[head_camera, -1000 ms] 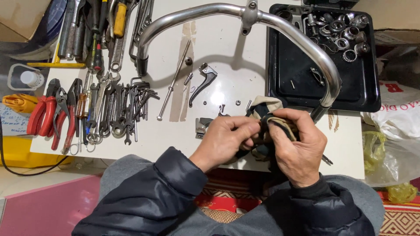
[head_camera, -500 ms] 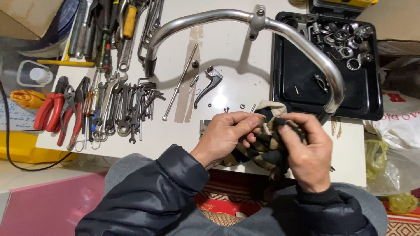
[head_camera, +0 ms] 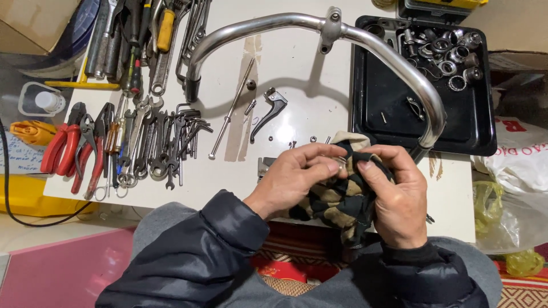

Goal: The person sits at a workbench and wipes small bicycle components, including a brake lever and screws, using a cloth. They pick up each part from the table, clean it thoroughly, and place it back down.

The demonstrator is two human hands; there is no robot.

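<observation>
Now | both hands' fingers pinch striped rag (head_camera: 342, 199) | white table (head_camera: 297, 68) | cluttered workshop floor

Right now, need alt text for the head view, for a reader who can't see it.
Two hands, left hand and right hand, hold a tan-and-black striped rag around a small metal part over a white table. A chrome handlebar arcs behind them, with pliers and wrenches at left and a black tray of metal parts at right.
</observation>
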